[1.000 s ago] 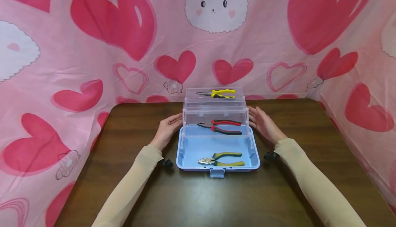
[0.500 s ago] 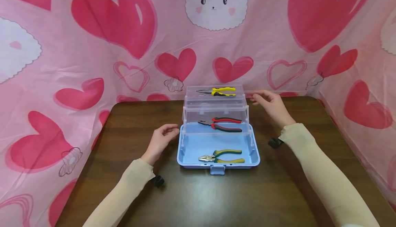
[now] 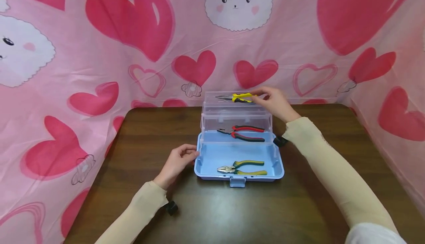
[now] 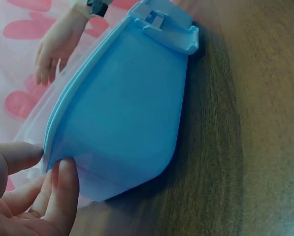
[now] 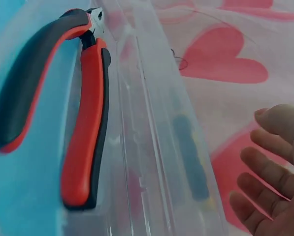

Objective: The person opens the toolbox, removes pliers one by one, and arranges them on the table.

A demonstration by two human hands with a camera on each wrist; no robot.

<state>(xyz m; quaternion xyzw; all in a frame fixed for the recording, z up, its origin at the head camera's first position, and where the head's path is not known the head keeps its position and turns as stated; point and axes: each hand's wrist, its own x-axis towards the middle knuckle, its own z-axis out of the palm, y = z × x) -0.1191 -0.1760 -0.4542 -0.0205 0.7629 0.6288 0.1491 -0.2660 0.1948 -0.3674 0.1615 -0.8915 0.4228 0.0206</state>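
At the left of the blue toolbox point(image 4: 122, 98), the left hand point(image 3: 176, 163) pinches the rim point(image 4: 77, 83); a loose pinch risks skidding. Rightward, yellow pliers point(image 3: 236, 98) lie in the upper tray point(image 3: 209, 106), which the right hand point(image 3: 275, 102), fingers point(image 5: 272, 172) parted, could jolt.

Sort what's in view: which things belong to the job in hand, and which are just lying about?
Seemingly in the job:
toolbox, rim pinched by the left hand
yellow-and-black pliers, right hand over their handles

Not being handled:
red-and-black pliers, in the toolbox
green-and-yellow pliers, also in it
table
heart-print cloth
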